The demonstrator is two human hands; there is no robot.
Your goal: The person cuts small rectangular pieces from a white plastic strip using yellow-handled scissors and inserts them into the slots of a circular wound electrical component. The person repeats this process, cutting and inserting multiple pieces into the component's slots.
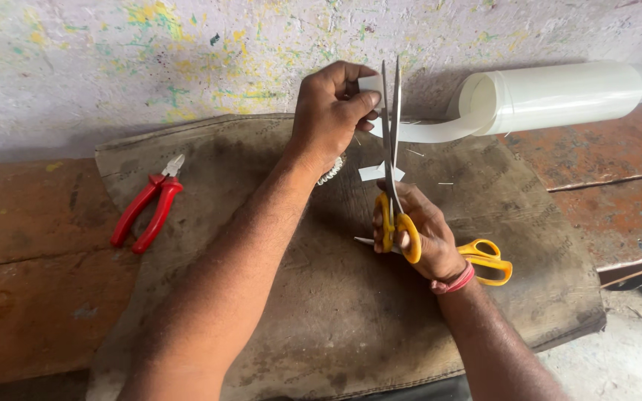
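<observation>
Two hands work on one strip of white sheet. The left hand [330,108] is closed tight, thumb and fingers pinching the free end of the white strip [425,132], apparently to keep it taut and raised off the surface. The right hand [419,234] is closed through the handles of the yellow-handled scissors [391,148]; the blades point upward, nearly together, and cross the strip just beside the pinch, so the cut falls close to the held end. To the right of the grip the strip runs back to a roll of white sheet [551,96] lying on its side against the paint-flecked wall [150,52]. Below the blades, small white offcuts [379,172] lie on the brown sacking mat [321,312]. A second pair of yellow scissors [488,260] rests just behind the right wrist, touching or nearly so. Red-handled pliers [146,208] lie well to the left, clear of the work. Nothing obstructs the blades.
</observation>
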